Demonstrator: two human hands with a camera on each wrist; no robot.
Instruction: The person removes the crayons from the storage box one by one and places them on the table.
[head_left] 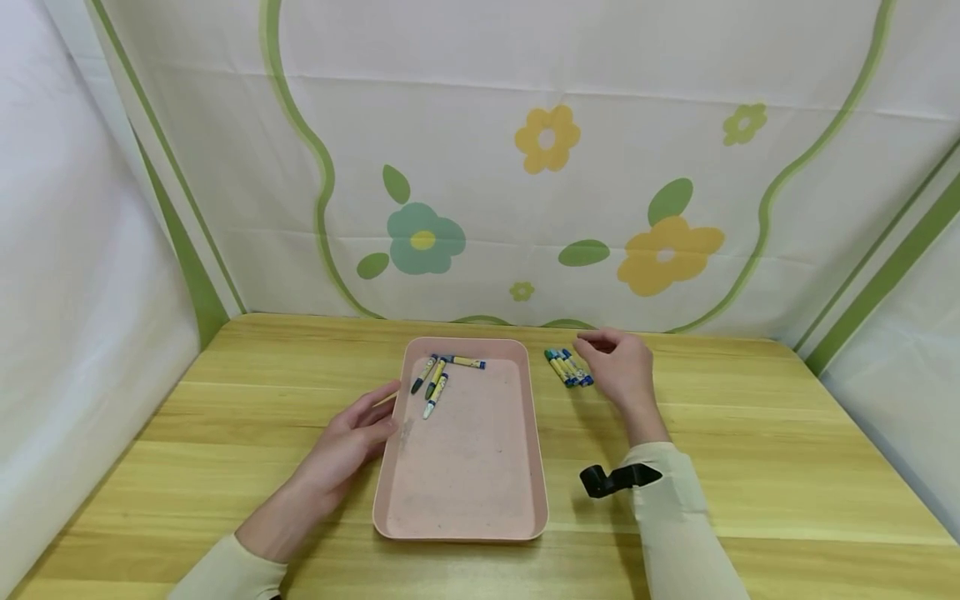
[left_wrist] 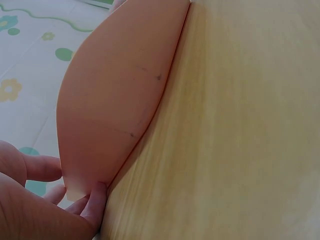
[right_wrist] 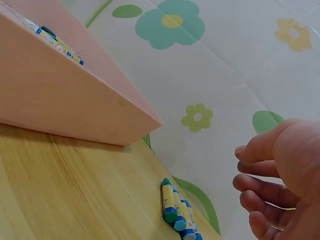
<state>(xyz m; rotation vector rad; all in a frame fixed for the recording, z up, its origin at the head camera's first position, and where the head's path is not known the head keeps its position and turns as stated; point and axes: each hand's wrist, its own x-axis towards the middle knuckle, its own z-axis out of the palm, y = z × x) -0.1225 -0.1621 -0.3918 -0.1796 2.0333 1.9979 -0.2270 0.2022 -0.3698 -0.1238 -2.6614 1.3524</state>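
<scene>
A pink tray lies on the table, with several crayons in yellow-and-blue wrappers at its far left end. My left hand touches the tray's left side, fingertips at the rim and outer wall; the left wrist view shows its fingers low by the table. To the tray's right, several more crayons lie side by side in a close row. Just right of that row is my right hand, raised above the table. Its fingers bend loosely with nothing between them, as the right wrist view shows.
The wooden table ends at a white cloth backdrop with printed flowers. White cloth also hangs at both sides. A black strap is around the right sleeve, its loose end sticking out leftward.
</scene>
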